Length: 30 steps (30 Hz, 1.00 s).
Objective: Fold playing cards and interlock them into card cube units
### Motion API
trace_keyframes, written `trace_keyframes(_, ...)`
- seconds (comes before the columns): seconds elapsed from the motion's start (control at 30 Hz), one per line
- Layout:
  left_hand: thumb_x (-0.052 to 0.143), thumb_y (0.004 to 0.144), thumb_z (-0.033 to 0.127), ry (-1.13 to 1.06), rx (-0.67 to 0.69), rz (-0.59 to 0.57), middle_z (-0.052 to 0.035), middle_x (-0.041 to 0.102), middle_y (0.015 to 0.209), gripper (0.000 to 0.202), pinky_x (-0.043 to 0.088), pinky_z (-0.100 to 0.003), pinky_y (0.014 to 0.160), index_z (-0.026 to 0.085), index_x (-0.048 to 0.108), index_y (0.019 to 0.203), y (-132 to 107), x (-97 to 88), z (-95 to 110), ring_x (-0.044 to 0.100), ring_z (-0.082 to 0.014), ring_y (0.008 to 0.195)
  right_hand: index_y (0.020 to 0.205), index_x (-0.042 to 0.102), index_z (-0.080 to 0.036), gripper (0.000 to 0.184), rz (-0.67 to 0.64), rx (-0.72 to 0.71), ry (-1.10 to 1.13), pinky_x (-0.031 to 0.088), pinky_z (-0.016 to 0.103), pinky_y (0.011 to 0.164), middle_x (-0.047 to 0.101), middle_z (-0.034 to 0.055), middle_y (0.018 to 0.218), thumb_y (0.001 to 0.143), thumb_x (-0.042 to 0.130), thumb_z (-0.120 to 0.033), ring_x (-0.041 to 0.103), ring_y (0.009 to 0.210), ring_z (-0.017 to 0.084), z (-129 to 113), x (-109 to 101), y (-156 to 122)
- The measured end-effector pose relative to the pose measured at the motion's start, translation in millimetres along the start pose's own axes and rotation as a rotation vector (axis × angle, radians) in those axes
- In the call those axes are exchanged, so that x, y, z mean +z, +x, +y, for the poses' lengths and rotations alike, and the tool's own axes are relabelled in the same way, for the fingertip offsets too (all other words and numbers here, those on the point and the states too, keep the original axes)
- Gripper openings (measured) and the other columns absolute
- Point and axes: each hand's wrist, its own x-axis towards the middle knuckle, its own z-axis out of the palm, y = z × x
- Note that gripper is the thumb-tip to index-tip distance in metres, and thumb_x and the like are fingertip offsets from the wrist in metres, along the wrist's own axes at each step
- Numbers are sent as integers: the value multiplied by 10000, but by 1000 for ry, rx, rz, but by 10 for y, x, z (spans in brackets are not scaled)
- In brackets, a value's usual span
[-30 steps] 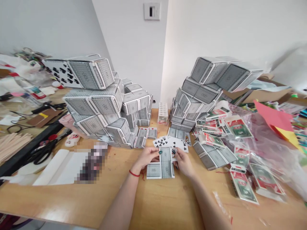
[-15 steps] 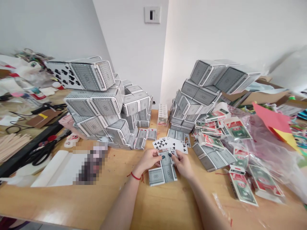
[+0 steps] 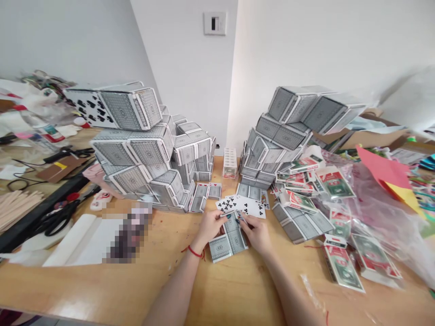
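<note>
Pale wood surface (image 3: 102, 290) runs under everything, backed by a white wall corner with a wall switch (image 3: 215, 23) high above the hands. Far left of the hands lie wooden sticks (image 3: 16, 206) and black-handled scissors (image 3: 57, 219), then a white sheet (image 3: 81, 240) and a pixelated object (image 3: 127, 233) too blurred to tell. Behind these, up and left of the hands, rises a left tower (image 3: 136, 147) of gray-backed playing cards folded into boxes.

The left hand (image 3: 212, 225), with a red string (image 3: 195, 252) at its wrist, and the right hand (image 3: 256, 234) sit close together, fingers curled and pinching the top of gray-backed cards (image 3: 227, 242), which lie tilted on the surface between them. Just beyond the fingertips, touching them, lies a fan of club cards (image 3: 241, 205). Straight ahead, against the wall, stands a small card rack (image 3: 230, 163).

Up and right of the hands climbs a right tower (image 3: 282, 131) of the same card boxes. Further right lie packaged decks (image 3: 340, 267), a clear plastic bag (image 3: 377, 199), red paper (image 3: 380, 165) and a cardboard box (image 3: 360, 138).
</note>
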Motion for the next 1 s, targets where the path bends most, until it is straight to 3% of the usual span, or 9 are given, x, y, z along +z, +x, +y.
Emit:
trace_keyframes(0.23, 491, 732, 343, -54, -90, -32, 16, 543, 491, 232, 334, -197, 373, 141, 574, 654, -11, 7, -6, 532, -123, 407, 1087, 603, -180, 343, -42, -86, -94, 457, 292, 593, 621, 76, 690, 844, 390, -294, 571, 640, 193, -59, 34, -28)
trace_keyframes(0.43, 484, 734, 431, -39, -79, -12, 27, 528, 476, 308, 304, -207, 364, 145, 584, 675, -14, -8, -1, 519, -123, 383, 1104, 588, -223, 334, -71, -109, -62, 467, 337, 744, 642, 97, 911, 841, 391, -284, 598, 821, 222, -139, 34, -23)
trace_keyframes(0.63, 479, 736, 452, -38, -68, 17, 35, 502, 459, 334, 299, -206, 362, 148, 548, 617, -21, -7, -19, 508, -116, 378, 1088, 580, -186, 348, -145, -125, -121, 447, 306, 684, 621, 95, 800, 843, 380, -330, 581, 737, 205, -240, 4, -26)
trace_keyframes(0.73, 487, 730, 466, -66, -62, 12, 40, 489, 457, 345, 296, -205, 348, 147, 535, 606, -18, -11, -6, 490, -110, 362, 744, 639, -178, 384, -92, -29, 35, 415, 278, 594, 569, 54, 641, 851, 351, -410, 531, 598, 170, -267, -18, -22)
trace_keyframes(0.83, 503, 722, 465, -130, -73, 0, 48, 468, 441, 344, 307, -206, 343, 143, 532, 606, -12, -31, 29, 462, -101, 347, 475, 495, -176, 506, -5, 179, 244, 360, 249, 500, 463, 5, 465, 837, 338, -493, 441, 465, 127, -232, 0, -2)
trace_keyframes(0.9, 518, 713, 466, -180, -81, -11, 48, 471, 448, 340, 323, -207, 353, 139, 540, 623, -12, -49, 59, 453, -96, 353, 476, 485, -172, 491, 10, 298, 389, 317, 232, 443, 406, -25, 408, 794, 399, -536, 381, 407, 106, -195, 33, 16)
trace_keyframes(1.0, 530, 710, 469, -225, -60, -27, 44, 481, 473, 343, 343, -204, 381, 132, 557, 650, -19, -62, 95, 452, -89, 382, 677, 571, -164, 375, -22, 419, 628, 269, 207, 388, 428, -48, 467, 698, 543, -538, 327, 384, 80, -166, 80, 36)
